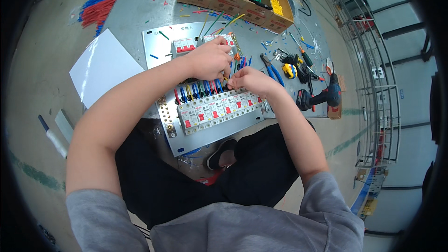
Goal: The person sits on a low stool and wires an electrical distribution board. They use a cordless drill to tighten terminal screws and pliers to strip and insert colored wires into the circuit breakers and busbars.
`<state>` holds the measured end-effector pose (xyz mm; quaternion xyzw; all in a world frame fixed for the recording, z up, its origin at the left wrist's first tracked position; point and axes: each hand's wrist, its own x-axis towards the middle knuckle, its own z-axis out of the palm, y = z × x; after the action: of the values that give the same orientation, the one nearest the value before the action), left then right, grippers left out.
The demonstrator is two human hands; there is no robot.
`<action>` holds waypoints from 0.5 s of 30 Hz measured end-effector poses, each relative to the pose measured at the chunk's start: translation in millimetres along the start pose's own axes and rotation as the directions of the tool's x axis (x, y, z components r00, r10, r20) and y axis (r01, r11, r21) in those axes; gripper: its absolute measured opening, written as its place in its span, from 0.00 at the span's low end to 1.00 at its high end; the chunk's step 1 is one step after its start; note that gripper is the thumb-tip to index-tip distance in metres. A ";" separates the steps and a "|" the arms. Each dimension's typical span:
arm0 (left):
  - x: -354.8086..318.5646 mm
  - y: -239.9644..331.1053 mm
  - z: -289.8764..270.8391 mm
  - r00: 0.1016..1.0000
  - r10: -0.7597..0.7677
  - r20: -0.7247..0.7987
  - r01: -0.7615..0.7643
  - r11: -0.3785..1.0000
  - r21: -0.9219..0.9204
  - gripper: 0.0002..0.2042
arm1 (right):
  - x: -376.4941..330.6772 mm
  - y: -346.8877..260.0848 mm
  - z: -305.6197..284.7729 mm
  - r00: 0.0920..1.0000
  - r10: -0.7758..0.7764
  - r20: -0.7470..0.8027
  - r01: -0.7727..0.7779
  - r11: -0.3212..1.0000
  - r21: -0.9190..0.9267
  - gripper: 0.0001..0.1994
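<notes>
A metal mounting plate (pixel 156 65) lies tilted at the table's near edge, partly over my lap. Along its near side runs a row of white circuit breakers (pixel 215 110) with red levers. Behind them, red, blue, yellow and green wires (pixel 200 88) come up through dark-rimmed holes. My left hand (pixel 212 60) reaches over the upper breakers (pixel 184 45), its fingers curled down; what they hold is hidden. Close beside it, my right hand (pixel 252 81) is pinched at the right end of the wires, where a small yellow wire (pixel 226 78) shows at the fingertips.
Cardboard bins (pixel 233 2) of blue, red, green and yellow caps stand at the back. To the right lie blue-handled pliers (pixel 273 70), a yellow tape measure (pixel 290 70), a screwdriver (pixel 303 53) and a cordless drill (pixel 324 94). White sheet (pixel 105 67) lies left; wire scraps are scattered about.
</notes>
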<state>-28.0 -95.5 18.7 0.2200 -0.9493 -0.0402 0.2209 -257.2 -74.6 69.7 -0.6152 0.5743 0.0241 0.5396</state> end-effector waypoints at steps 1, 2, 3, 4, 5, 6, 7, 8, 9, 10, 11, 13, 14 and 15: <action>2.0 1.0 0.8 1.000 -0.002 -0.004 0.002 1.000 -0.002 0.04 | 10.2 6.1 -2.9 1.000 -0.015 0.011 0.014 0.995 0.099 0.14; 4.6 1.5 1.3 1.000 -0.003 -0.009 0.003 1.000 -0.005 0.04 | 12.6 10.9 -9.0 1.000 -0.004 0.005 0.003 0.990 0.141 0.14; 2.0 1.3 3.6 1.000 -0.015 -0.008 0.015 1.000 -0.009 0.04 | 13.0 7.5 -8.3 1.000 0.007 0.010 -0.008 0.983 0.184 0.14; -0.3 0.7 5.7 1.000 -0.012 -0.015 0.012 1.000 0.011 0.05 | 13.5 4.1 -6.9 1.000 0.017 0.015 -0.020 0.974 0.227 0.14; -2.4 -0.2 7.5 1.000 -0.008 -0.021 0.009 1.000 0.030 0.06 | 15.2 0.9 -3.3 1.000 0.002 -0.003 -0.001 0.974 0.228 0.12; -2.1 1.5 9.1 1.000 0.001 -0.030 0.000 0.999 0.045 0.06 | 13.9 0.4 -2.4 1.000 -0.012 -0.018 0.015 0.985 0.172 0.12; -2.4 2.7 10.2 1.000 -0.001 -0.032 0.003 0.998 0.060 0.07 | 12.7 -0.4 -2.2 0.999 -0.027 -0.031 0.030 0.993 0.115 0.12; -3.2 3.0 10.8 0.999 -0.004 -0.033 0.007 0.997 0.074 0.07 | 11.5 -1.3 -2.2 0.998 -0.042 -0.044 0.044 0.997 0.058 0.12; -3.3 4.3 9.6 0.999 -0.007 -0.034 0.010 0.996 0.089 0.08 | 10.1 -3.7 -2.1 0.998 -0.005 -0.055 0.002 0.998 -0.064 0.13; -3.0 5.9 8.5 1.000 -0.011 -0.014 0.013 0.995 0.103 0.08 | 7.3 -4.3 0.2 0.998 -0.018 -0.059 0.009 0.988 -0.154 0.13; -2.5 7.6 7.4 1.000 -0.016 0.007 0.015 0.993 0.116 0.09 | 4.6 -4.6 3.1 0.998 -0.031 -0.061 0.015 0.970 -0.243 0.14; -5.4 6.1 9.8 1.000 -0.017 -0.013 0.018 0.991 0.133 0.08 | 0.9 -14.0 12.0 0.996 -0.054 -0.065 0.023 0.912 -0.410 0.14; -6.8 6.3 11.4 0.999 -0.037 0.008 0.035 0.990 0.137 0.08 | 1.1 -14.4 18.2 0.993 -0.071 -0.092 0.024 0.897 -0.441 0.14; -4.1 7.0 9.7 0.998 -0.050 0.025 0.046 0.989 0.143 0.07 | 0.2 -12.6 21.1 0.988 -0.090 -0.127 0.020 0.882 -0.471 0.14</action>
<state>-31.7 -87.6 9.5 0.2573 -0.9473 0.0190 0.1900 -235.4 -63.2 68.8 -0.7433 0.5715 0.1020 0.3324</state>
